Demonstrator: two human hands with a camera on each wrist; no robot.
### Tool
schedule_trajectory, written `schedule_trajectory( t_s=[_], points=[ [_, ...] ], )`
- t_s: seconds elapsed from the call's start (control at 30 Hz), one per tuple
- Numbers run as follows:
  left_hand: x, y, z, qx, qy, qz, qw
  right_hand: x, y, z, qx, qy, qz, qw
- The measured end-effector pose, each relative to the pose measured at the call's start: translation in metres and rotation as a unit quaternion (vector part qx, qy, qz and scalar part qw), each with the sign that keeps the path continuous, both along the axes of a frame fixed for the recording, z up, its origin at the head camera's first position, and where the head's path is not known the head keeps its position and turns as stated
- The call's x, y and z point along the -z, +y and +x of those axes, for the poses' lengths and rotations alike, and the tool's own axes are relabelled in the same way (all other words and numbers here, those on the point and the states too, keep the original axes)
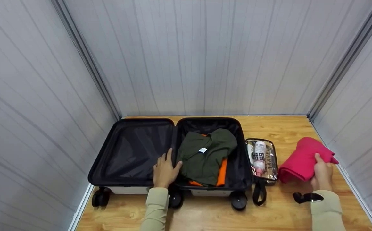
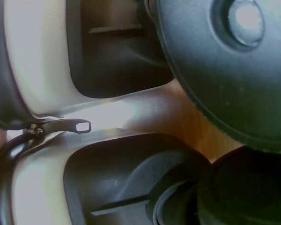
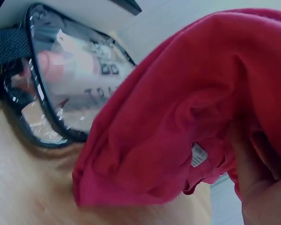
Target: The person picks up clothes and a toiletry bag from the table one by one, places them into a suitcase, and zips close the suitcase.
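Note:
My right hand (image 1: 323, 175) grips a folded pink-red garment (image 1: 306, 157) by its right side, at the right of the head view. A small white label (image 3: 199, 154) shows inside the folds in the right wrist view. My left hand (image 1: 166, 170), its fingers fairly straight, rests at the middle edge of an open suitcase (image 1: 246, 173). In the suitcase's right half lies a dark green garment (image 1: 205, 160) with a white tag, on top of something orange (image 1: 222, 171). Only the suitcase's wheels (image 2: 225, 84), shell and a zipper pull (image 2: 68, 125) fill the left wrist view.
A clear toiletry bag (image 1: 271, 160) with bottles stands between the suitcase and the pink-red garment, its black strap (image 1: 259, 194) toward me. The suitcase's left half (image 1: 131, 150) shows its dark lining. Pale panel walls (image 1: 205, 57) enclose the wooden floor (image 1: 205, 215) on three sides.

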State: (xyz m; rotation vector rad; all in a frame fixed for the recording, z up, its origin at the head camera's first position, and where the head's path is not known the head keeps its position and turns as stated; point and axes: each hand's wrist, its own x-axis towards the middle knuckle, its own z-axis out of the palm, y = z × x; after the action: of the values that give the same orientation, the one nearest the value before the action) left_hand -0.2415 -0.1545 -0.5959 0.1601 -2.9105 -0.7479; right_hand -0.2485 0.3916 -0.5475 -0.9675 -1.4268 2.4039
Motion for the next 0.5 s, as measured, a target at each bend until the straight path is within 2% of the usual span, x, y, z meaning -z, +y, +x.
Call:
schedule_trajectory(
  t_s=[0.27,0.4,0.5],
  points=[
    [0.001,0.0,0.001,0.001,0.001,-0.002,1.0,-0.016,-0.008,-0.001,-0.005,0.005,0.005,1.0],
    [0.001,0.0,0.002,0.002,0.01,-0.001,0.9999,-0.023,-0.011,0.0,0.009,0.017,0.0,0.9998],
    [0.001,0.0,0.003,0.001,0.015,-0.001,0.9999,-0.027,-0.014,0.001,0.003,0.017,-0.001,0.9999]
  ],
)
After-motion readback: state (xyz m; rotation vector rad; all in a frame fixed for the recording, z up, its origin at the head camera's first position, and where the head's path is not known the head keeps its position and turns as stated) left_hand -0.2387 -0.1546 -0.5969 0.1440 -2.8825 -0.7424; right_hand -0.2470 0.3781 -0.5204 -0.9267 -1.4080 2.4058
